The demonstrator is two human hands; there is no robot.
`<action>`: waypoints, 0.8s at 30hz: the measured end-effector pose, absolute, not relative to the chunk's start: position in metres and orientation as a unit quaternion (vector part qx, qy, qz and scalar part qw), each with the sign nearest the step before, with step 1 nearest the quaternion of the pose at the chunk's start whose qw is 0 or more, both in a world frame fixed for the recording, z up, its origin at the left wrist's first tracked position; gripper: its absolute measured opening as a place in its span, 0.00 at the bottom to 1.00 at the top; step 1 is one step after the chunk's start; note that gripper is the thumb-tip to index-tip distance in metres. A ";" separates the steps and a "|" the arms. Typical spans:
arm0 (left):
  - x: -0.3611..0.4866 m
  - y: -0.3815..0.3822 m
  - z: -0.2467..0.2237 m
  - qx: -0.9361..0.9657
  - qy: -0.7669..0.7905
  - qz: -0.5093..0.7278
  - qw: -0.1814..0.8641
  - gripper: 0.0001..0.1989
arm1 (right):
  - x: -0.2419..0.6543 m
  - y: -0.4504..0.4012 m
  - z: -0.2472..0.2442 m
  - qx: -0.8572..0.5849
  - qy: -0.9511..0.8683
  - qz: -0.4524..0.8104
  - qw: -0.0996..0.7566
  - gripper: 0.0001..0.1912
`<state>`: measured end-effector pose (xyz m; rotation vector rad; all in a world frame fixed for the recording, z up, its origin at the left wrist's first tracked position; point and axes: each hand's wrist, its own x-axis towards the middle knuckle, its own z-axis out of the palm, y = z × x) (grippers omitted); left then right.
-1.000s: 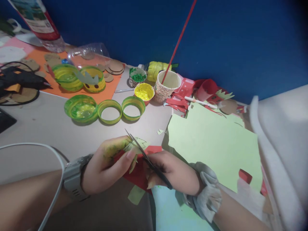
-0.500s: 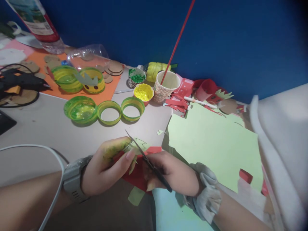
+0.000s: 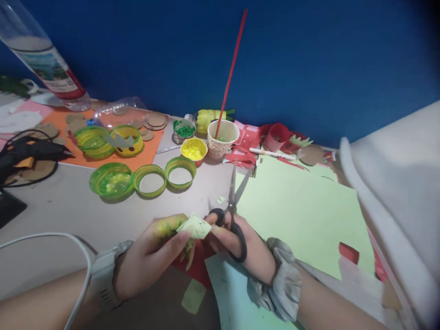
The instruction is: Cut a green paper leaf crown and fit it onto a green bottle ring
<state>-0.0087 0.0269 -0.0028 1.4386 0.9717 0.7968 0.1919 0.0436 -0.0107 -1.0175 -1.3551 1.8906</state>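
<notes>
Between its thumb and fingers my left hand [image 3: 156,256] pinches a small pale green paper piece [image 3: 195,226] with dark drawn lines. Yellow-green paint stains the fingers of that hand. Black-handled scissors [image 3: 232,206] hang on the fingers of my right hand [image 3: 245,243], their blades pointing up and away from me. The right thumb and a fingertip are at the right edge of the paper piece. Red paper [image 3: 197,263] lies beneath the hands. A small green scrap [image 3: 193,296] is below them, and tiny pale cuttings [image 3: 221,200] lie just beyond.
Green-yellow rings [image 3: 149,181] and a green dish [image 3: 112,181] stand beyond my left hand. Behind are a yellow paint cup [image 3: 194,150], a paper cup [image 3: 222,140] with a red stick, and a bottle [image 3: 51,68]. Large green paper [image 3: 302,206] lies right, a glue gun [image 3: 30,149] left.
The scissors have turned from lying across the paper piece to pointing upright, away from it. My right fingers have come to the paper's edge. The view has tilted up slightly.
</notes>
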 end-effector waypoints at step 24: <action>-0.004 0.035 0.001 0.650 0.415 0.256 0.583 0.16 | 0.196 0.040 -0.021 -0.401 -0.513 0.674 0.349 0.11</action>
